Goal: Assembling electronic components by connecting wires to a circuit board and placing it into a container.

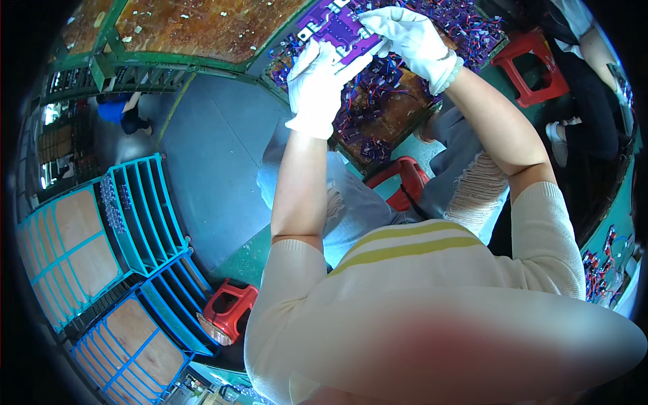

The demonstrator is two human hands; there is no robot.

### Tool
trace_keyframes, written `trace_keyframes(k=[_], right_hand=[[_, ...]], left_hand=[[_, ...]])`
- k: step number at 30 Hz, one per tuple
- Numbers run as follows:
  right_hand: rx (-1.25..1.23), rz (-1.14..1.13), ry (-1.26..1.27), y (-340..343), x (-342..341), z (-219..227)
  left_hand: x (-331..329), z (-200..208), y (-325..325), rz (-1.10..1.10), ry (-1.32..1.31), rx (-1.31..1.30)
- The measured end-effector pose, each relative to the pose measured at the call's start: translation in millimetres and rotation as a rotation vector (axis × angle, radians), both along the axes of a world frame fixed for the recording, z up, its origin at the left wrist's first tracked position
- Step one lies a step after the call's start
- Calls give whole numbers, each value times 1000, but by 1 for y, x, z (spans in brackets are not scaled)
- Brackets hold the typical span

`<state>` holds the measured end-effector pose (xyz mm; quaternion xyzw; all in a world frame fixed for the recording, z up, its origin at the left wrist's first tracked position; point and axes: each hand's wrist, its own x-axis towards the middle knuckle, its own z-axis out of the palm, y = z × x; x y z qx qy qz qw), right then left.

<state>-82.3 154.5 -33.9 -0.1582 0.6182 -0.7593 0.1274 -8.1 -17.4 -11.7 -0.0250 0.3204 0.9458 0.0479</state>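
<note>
A purple circuit board (344, 32) with white parts along its edges is held over the workbench at the top of the head view. My left hand (316, 88), in a white glove, grips its near left edge, with the thumb stretched along the near side. My right hand (410, 42), gloved too, pinches the board's right side between thumb and fingers. Under and beyond my hands lies a heap of small purple boards with red and blue wires (466, 30). My fingertips partly cover the board's edges.
Red stools stand under me (405, 182), at the right (540, 71) and at the lower left (233, 307). Turquoise (152, 209) and blue (162, 317) racks fill the left. A green-framed bench (202, 30) adjoins at the top. One person (121, 111) is far left, another (587, 94) right.
</note>
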Motion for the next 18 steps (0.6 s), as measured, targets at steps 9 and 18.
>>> trace_keyframes(k=[9, 18], right_hand=[[311, 69, 725, 22, -13, 29], [262, 526, -58, 18, -4, 34]], left_hand=[[4, 0, -6, -90, 14, -13], [-15, -32, -46, -392, 45, 807]])
